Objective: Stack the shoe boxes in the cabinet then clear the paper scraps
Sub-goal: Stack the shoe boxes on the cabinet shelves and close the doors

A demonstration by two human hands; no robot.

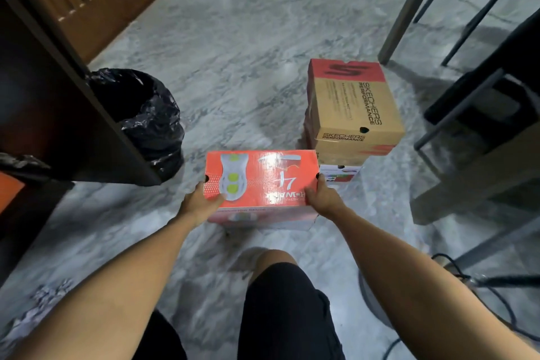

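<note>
Both hands hold the red shoe box (261, 181) above the marble floor (233, 52); the left hand (201, 202) grips its left end, fingers curled under and thumb on the lid; the right hand (320, 197) clamps the right end likewise; a stack of shoe boxes (350, 114) stands just beyond it; a black-lined bin (146, 120) sits beside the dark cabinet (58, 114); paper scraps (43, 301) lie at the floor's lower left edge

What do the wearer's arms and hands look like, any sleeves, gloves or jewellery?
Both forearms are bare with no sleeves in view. The left hand and right hand wear no gloves; no watch, bracelet or rings visible. Dark black shorts cover the thighs.
</note>
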